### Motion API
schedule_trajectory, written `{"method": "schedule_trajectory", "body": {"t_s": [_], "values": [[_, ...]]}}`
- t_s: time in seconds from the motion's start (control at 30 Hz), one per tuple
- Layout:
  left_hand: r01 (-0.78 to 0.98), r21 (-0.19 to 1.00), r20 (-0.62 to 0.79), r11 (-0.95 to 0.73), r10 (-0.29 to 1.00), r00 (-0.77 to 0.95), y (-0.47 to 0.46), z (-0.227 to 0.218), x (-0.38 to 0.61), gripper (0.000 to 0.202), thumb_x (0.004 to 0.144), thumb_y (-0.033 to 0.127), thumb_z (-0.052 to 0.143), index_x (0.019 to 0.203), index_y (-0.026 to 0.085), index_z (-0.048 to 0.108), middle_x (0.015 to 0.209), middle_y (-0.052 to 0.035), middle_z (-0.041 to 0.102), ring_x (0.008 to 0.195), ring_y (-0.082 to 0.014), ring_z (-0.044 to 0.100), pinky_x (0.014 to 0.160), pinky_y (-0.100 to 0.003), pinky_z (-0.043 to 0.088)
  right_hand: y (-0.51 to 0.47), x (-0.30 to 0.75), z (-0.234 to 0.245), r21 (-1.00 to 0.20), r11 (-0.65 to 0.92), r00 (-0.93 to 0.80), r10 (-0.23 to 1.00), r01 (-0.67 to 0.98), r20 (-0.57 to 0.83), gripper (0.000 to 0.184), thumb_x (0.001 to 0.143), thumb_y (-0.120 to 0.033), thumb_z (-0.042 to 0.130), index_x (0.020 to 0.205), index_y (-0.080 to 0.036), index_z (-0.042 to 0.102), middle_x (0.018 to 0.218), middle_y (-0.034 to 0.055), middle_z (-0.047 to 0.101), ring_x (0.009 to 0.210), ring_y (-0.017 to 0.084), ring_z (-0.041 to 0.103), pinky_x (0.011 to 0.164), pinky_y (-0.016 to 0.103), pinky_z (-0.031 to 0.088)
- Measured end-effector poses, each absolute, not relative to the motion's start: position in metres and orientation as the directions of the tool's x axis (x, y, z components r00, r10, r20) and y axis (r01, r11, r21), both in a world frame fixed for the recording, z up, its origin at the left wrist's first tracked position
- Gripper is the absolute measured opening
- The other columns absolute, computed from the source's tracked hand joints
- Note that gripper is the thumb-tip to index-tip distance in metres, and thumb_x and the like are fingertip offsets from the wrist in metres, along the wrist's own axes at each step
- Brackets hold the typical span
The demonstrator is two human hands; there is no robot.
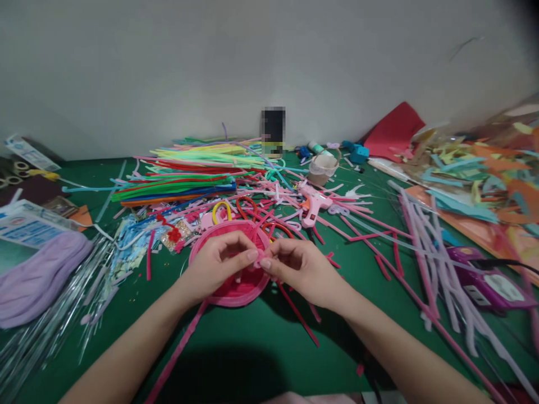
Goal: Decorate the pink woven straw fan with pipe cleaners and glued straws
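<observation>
My left hand [219,261] and my right hand [305,269] meet at the middle, each with thumb and index finger in a pinch. Between their fingertips is a small pink piece [260,259], possibly bent pipe cleaner; its exact shape is hard to make out. Just beneath lies a round, bright pink basket-like piece [238,299] with a raised rim, partly covered by my left hand. A long pink strip [179,352] runs from its lower left towards me. Red and pink pipe cleaners [301,317] stick out under my right hand.
Bundled coloured pipe cleaners [181,188] lie at the back of the green table [236,359]. Behind my hands are a pink glue gun [314,205] and a small cup [323,168]. Purple foam shapes [42,275] lie left; pale tubes [446,269] and a purple device [490,283] lie right.
</observation>
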State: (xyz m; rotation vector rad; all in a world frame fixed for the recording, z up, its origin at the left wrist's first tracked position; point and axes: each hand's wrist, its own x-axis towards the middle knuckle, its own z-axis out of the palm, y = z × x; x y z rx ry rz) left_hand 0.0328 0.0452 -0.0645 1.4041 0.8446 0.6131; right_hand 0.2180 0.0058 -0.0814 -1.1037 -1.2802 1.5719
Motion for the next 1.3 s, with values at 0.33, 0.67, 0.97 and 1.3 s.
{"method": "schedule_trajectory", "body": {"t_s": [0.33, 0.67, 0.97, 1.3], "values": [[0.335, 0.941, -0.255, 0.036, 0.727, 0.637, 0.046, -0.064, 0.035, 0.02, 0.083, 0.031, 0.066, 0.075, 0.014, 0.063, 0.07, 0.0002, 0.064, 0.064, -0.0103, 0.057, 0.06, -0.019, 0.044, 0.005, 0.227, -0.079, -0.927, 0.007, -0.437, 0.883, 0.375, -0.17, 0.017, 0.085, -0.029, 0.063, 0.075, -0.015, 0.06, 0.064, -0.0024, 0.055, 0.058, 0.01, 0.045, 0.052, 0.022, 0.034], [0.103, 0.994, -0.025, -0.021, 0.903, 0.428, 0.039, -0.064, 0.041, 0.023, 0.082, 0.038, 0.068, 0.078, 0.017, 0.06, 0.066, 0.0022, 0.061, 0.051, -0.0087, 0.052, 0.05, -0.02, 0.042, 0.007, 0.214, -0.08, -0.937, -0.279, -0.26, 0.94, -0.209, -0.222, 0.035, 0.069, -0.049, 0.08, 0.075, -0.015, 0.071, 0.066, 0.0002, 0.068, 0.057, 0.01, 0.058, 0.056, 0.022, 0.047], [0.0, 0.989, -0.129, 0.149, 0.855, 0.502, 0.042, -0.065, 0.035, 0.022, 0.079, 0.034, 0.074, 0.075, 0.016, 0.062, 0.065, 0.0027, 0.062, 0.05, -0.0069, 0.05, 0.047, -0.017, 0.04, 0.003, 0.212, -0.076, -0.97, -0.087, -0.193, 0.98, -0.225, -0.043, 0.028, 0.076, -0.044, 0.077, 0.077, -0.017, 0.071, 0.068, -0.0003, 0.067, 0.063, 0.011, 0.06, 0.063, 0.023, 0.05], [-0.052, 0.903, -0.281, 0.428, 0.676, 0.681, 0.043, -0.064, 0.03, 0.026, 0.071, 0.034, 0.08, 0.068, 0.013, 0.064, 0.057, 0.001, 0.059, 0.045, -0.0057, 0.045, 0.042, -0.017, 0.033, 0.001, 0.226, -0.063, -0.986, -0.136, -0.429, 0.9, -0.095, -0.082, 0.026, 0.072, -0.04, 0.081, 0.075, -0.016, 0.069, 0.07, 0.0008, 0.068, 0.063, 0.012, 0.06, 0.059, 0.022, 0.048]]}}
